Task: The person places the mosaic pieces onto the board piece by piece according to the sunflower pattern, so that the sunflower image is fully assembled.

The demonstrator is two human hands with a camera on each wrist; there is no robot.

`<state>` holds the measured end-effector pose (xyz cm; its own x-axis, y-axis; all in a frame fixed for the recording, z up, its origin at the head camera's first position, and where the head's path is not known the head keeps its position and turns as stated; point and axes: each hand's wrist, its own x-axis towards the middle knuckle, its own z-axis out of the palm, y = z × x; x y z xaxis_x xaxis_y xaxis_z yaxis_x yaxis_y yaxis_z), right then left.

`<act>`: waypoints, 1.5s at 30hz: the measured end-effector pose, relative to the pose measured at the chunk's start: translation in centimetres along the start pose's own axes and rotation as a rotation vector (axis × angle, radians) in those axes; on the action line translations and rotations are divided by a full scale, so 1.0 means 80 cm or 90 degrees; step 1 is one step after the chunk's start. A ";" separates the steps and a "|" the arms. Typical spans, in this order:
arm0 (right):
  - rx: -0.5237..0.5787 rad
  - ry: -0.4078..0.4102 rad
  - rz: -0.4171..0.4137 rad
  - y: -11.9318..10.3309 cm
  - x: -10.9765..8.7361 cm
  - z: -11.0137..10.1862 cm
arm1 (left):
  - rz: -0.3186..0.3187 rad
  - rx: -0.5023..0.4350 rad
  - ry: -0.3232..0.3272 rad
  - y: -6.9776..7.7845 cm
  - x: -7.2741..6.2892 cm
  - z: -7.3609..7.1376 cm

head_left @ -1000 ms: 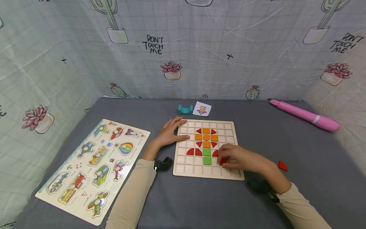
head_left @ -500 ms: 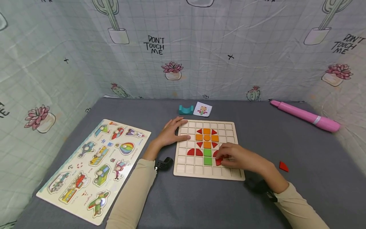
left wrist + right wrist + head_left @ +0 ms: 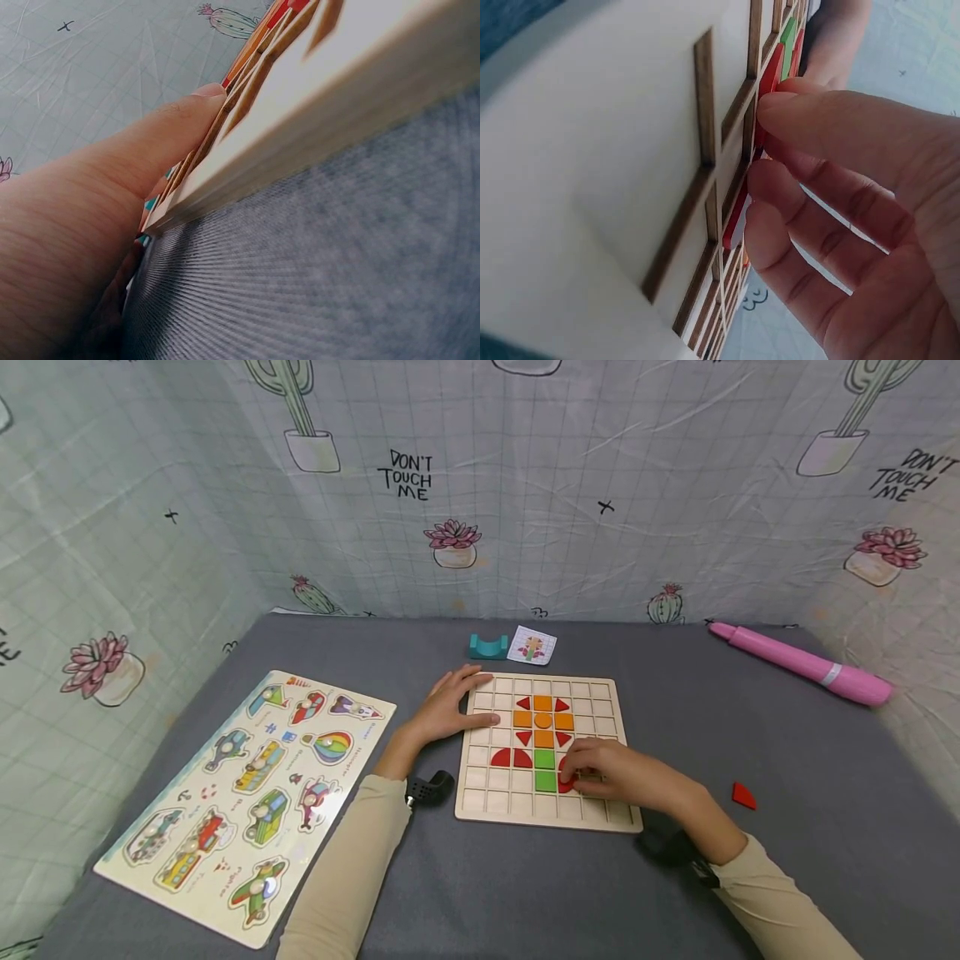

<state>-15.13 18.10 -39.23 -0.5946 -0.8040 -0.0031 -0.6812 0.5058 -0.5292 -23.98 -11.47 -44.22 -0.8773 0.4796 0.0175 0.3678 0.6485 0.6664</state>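
A wooden grid board [image 3: 480,779] lies on the grey cloth, bearing orange, red and green flat pieces. Along its far left corner rests my left hand [image 3: 441,710], thumb over the top face and fingers stretched at the edge. My right hand [image 3: 622,770] pinches a red quarter-circle piece [image 3: 566,785] just right of the lower green square [image 3: 545,782]. In the right wrist view, thumb and forefinger are on that red piece [image 3: 769,84] at the grid. Another red piece [image 3: 736,214] is partly hidden behind the fingertips.
A loose red quarter-circle [image 3: 743,795] lies right of the board. Behind the board are a teal holder [image 3: 488,648] and a small pattern card [image 3: 532,646]. A vehicle picture puzzle [image 3: 202,897] lies left, and a pink pen-shaped case [image 3: 802,664] at back right.
My right hand has moved slightly left with the red quarter-circle, bringing it up beside the lower green square. My left hand stays on the board's edge.
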 end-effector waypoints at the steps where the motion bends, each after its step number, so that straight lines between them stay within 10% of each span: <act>1: -0.001 0.001 -0.003 0.001 -0.001 0.000 | 0.001 0.000 -0.001 0.000 0.000 0.000; 33: 0.009 0.160 0.005 0.066 -0.128 -0.050 | -0.005 0.009 0.000 -0.002 -0.001 -0.001; 45: 0.048 0.108 0.064 0.109 -0.176 -0.065 | 0.015 -0.001 0.008 -0.002 0.000 0.000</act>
<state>-14.96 35.45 -39.42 -0.7256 -0.6834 0.0806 -0.5846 0.5504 -0.5960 -24.03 -11.55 -44.33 -0.8721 0.4875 0.0418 0.3876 0.6360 0.6673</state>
